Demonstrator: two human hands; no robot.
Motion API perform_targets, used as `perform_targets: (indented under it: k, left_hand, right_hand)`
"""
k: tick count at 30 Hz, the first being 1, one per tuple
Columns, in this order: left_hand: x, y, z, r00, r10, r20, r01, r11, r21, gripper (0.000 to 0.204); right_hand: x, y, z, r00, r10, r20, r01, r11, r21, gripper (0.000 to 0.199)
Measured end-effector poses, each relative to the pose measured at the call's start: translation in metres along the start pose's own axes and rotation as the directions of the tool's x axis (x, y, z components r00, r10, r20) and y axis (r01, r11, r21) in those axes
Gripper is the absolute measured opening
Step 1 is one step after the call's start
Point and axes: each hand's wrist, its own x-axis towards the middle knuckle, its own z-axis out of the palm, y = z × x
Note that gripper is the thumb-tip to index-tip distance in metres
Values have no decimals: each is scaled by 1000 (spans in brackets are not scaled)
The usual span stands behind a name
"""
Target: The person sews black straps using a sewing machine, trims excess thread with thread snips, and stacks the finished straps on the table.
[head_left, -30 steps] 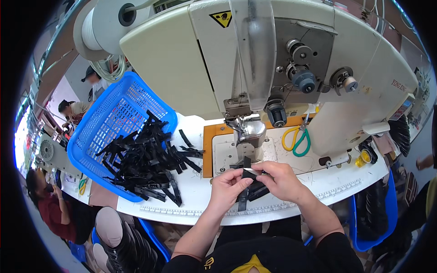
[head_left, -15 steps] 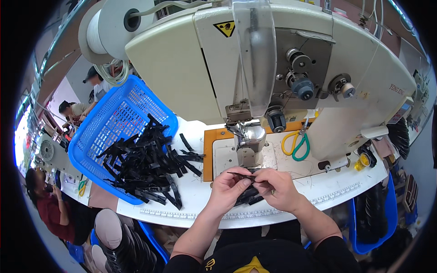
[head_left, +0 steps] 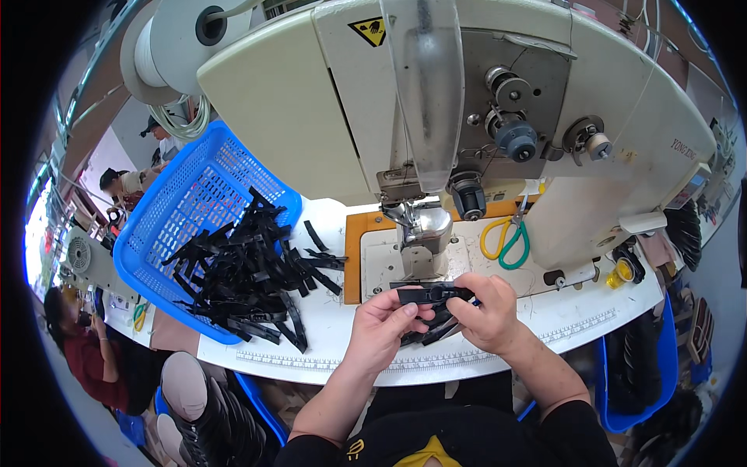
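A short black strap piece (head_left: 419, 296) with what looks like a small dark fitting on it is stretched between both hands, just in front of the sewing machine's needle area (head_left: 424, 241). My left hand (head_left: 377, 333) pinches its left end, thumb on the near side. At the other end, the fingers of my right hand (head_left: 492, 313) are closed around the strap. Beneath the hands several more black strips (head_left: 428, 333) lie on the white table, partly hidden by my fingers.
To the left, a tilted blue plastic basket (head_left: 198, 187) spills a heap of black strips (head_left: 249, 272) onto the table (head_left: 327, 218). Scissors (head_left: 506, 241) with yellow and green handles lie by the machine's arm (head_left: 576, 226). A blue bin (head_left: 668, 350) stands at right. Other people are at left.
The strap has been turned so its broad face shows, where before it was held edge-on. My hands have moved slightly apart, and the right hand's grip has shifted.
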Motion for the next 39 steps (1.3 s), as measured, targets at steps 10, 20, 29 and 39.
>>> perform_targets:
  k: [10, 20, 29, 39]
  left_hand:
    - [6, 4, -3, 1000, -10, 7, 11, 995, -96, 14]
    - [17, 20, 4, 996, 28, -85, -31, 999, -37, 8]
    - [26, 18, 8, 996, 36, -85, -45, 994, -102, 6]
    - [62, 46, 18, 970, 53, -237, -26, 993, 114, 19]
  right_hand:
    - [2, 3, 1, 1000, 15, 19, -16, 999, 52, 20]
    - [23, 9, -4, 998, 36, -53, -27, 986, 165, 35]
    - [28, 19, -2, 998, 0, -58, 8, 992, 128, 37]
    - [65, 37, -13, 998, 64, -8, -64, 998, -10, 30]
